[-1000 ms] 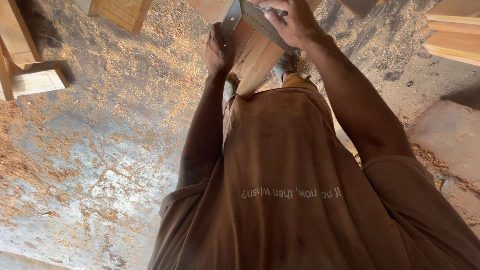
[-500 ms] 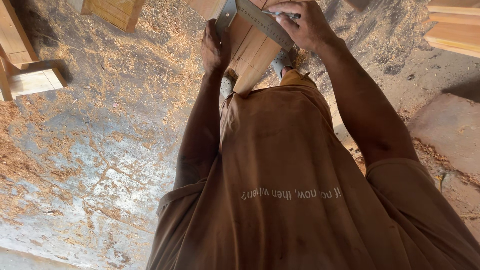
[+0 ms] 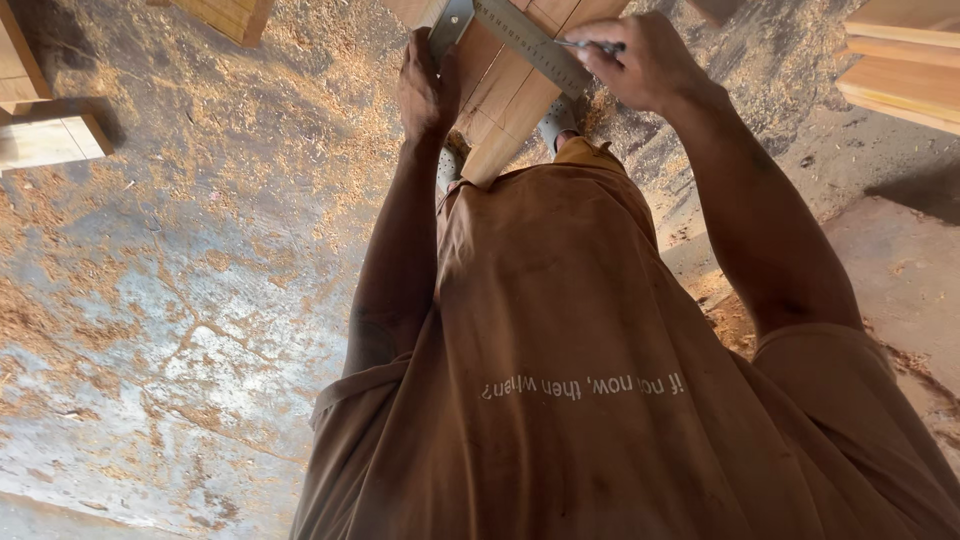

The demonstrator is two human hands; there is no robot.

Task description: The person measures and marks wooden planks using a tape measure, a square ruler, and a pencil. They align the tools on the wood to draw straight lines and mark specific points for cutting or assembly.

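A light wooden board (image 3: 505, 100) runs from the top edge down toward my body. Across it lies a metal try square (image 3: 530, 42) with a graduated blade. My left hand (image 3: 425, 85) presses the square's stock against the board's left edge. My right hand (image 3: 645, 62) holds a thin pencil (image 3: 588, 45), its tip at the blade's edge on the board. My brown shirt (image 3: 560, 330) fills the lower middle and hides the board's near end.
The concrete floor (image 3: 180, 300) is strewn with sawdust. Wooden blocks (image 3: 45, 135) lie at the left edge, another timber piece (image 3: 225, 15) at the top. Stacked planks (image 3: 900, 70) sit at the upper right. Grey shoes (image 3: 555, 120) show under the board.
My right hand with the pencil has slid right and down along the square's blade. The view has shifted slightly, and my left hand stays on the square.
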